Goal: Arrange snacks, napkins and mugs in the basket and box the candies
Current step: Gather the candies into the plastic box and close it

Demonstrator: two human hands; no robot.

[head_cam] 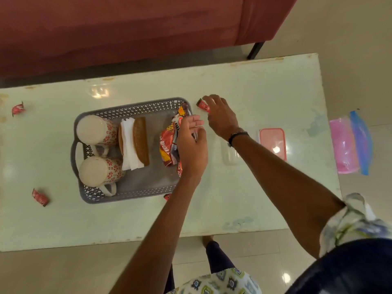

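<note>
Step in hand: judged as candy collection; the basket [131, 110] at centre frame already carries two mugs [96, 129], a napkin stack [129, 143] and snack packets [168, 143].
Right hand [220, 117]: right of the basket's upper corner, fingers curled down onto a red candy [203, 105]; it pinches the wrapper's near end on the bench [254, 92].
Left hand [192, 145]: over the basket's right edge, fingers loosely spread above the snack packets; whether it touches them cannot be told.
Candy box: pink lid [272, 143] at right of frame, with a clear container [230, 154] just left of it, faint against the bench.
Remaining candies: one at far left [18, 108], one at lower left [40, 197], one below the basket [167, 196], mostly hidden by the left forearm.
Next move calls for: lifting the pinched candy and carrying it rightward to the clear container.
Hard to make out: the brown object [141, 141] flanking the napkins; packet lettering.
</note>
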